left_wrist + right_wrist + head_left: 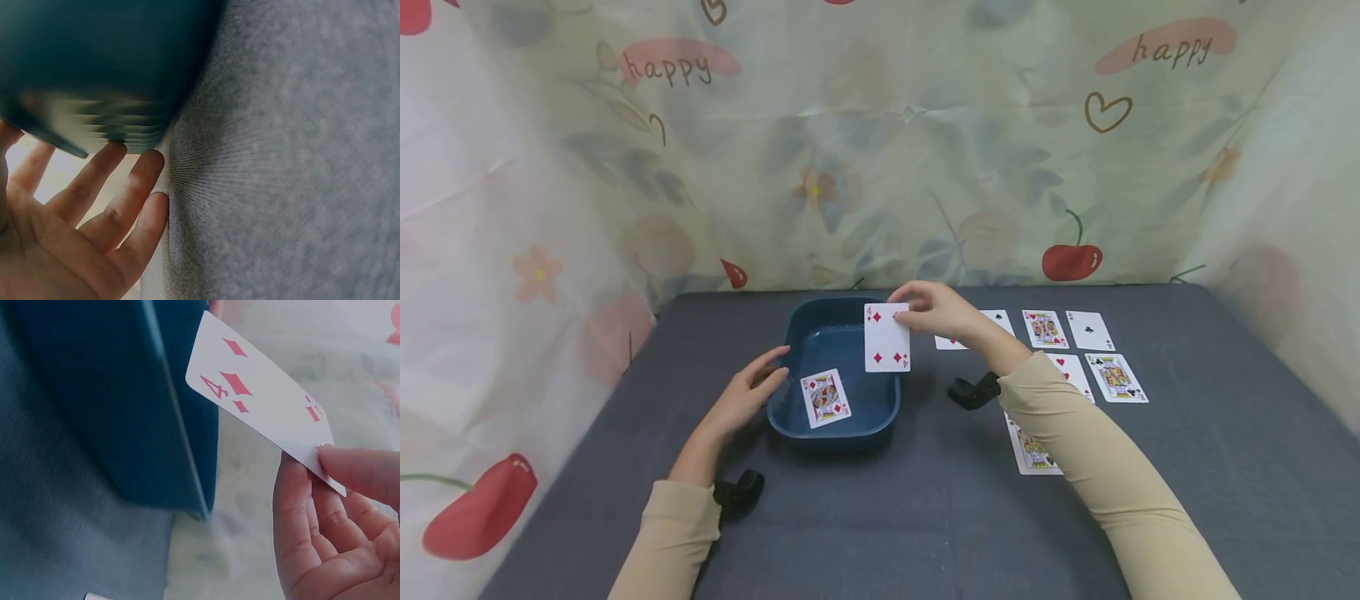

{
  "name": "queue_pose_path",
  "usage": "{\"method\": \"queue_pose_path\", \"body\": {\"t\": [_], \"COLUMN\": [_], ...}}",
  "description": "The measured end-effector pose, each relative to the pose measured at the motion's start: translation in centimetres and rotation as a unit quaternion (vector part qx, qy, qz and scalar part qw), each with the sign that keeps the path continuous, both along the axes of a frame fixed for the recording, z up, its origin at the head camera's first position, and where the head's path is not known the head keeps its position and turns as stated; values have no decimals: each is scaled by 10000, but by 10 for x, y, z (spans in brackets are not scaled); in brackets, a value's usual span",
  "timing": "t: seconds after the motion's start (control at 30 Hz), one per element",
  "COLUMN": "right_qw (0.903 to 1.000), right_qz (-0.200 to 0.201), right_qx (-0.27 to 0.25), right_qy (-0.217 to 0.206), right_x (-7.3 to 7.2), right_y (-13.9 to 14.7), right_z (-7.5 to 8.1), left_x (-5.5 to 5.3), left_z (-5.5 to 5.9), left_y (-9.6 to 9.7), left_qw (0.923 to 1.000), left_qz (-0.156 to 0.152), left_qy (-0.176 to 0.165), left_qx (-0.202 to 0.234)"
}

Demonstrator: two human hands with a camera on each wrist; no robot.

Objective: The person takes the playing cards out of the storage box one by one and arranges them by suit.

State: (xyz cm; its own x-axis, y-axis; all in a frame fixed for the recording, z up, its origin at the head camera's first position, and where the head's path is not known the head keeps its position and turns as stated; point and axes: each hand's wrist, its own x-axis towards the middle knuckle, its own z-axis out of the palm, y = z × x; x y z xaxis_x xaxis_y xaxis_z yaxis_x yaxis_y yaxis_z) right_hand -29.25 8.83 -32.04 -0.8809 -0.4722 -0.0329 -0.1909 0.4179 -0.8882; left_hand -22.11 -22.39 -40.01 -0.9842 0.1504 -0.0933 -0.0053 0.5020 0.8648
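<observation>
My right hand [943, 317] pinches a four of diamonds card [886, 340] between thumb and fingers, face up, over the right side of a dark blue basin [835, 435]. In the right wrist view the thumb lies on the face of the card [262, 400] and the fingers lie behind it. Inside the basin, a red-suit face card [825, 398] lies face up near the front left. At the basin's left side is my left hand [737, 404], fingers spread and fairly straight. Its fingertips [150, 161] are at the outer wall in the left wrist view; contact is unclear.
Several face-up cards lie on the dark grey tablecloth [925, 517] to the right, among them a club ace [1090, 331] and a face card of clubs [1116, 378]. My right forearm partly covers others, including a face card [1030, 450]. A patterned curtain [880, 167] hangs behind.
</observation>
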Motion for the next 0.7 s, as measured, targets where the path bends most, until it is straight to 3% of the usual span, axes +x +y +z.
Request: {"method": "queue_pose_path", "body": {"t": [0.7], "right_qw": [9978], "right_qz": [-576], "right_qx": [-220], "right_qy": [-246], "right_x": [-9], "right_y": [68], "right_z": [-35], "left_x": [-3], "left_z": [-4], "left_y": [-1], "left_qw": [9999], "left_qz": [-103], "left_qy": [-28], "left_qx": [116]}}
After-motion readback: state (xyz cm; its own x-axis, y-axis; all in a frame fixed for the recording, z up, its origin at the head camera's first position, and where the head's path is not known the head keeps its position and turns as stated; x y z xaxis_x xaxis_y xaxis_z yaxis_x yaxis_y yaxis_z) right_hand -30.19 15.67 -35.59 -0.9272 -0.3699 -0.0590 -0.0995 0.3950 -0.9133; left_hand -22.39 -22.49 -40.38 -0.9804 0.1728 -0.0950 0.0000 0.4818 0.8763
